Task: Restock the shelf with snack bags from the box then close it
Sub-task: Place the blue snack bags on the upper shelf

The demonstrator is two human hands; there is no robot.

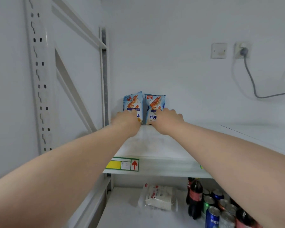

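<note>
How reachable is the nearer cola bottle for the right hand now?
Probably not directly: the right hand holds a snack bag deep on the upper shelf, whose board separates it from the nearer cola bottle.

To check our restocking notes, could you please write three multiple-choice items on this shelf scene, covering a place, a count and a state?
1. Where are the snack bags? A) floor B) upper shelf, back left C) upper shelf, front edge
2. How many are there? A) two B) four C) six
3. How do they sit? A) flat B) upright C) stacked
Key: 1B, they stand far back, near the left post; 2A, one at the left hand, one at the right hand; 3B, both printed fronts face out.
</note>
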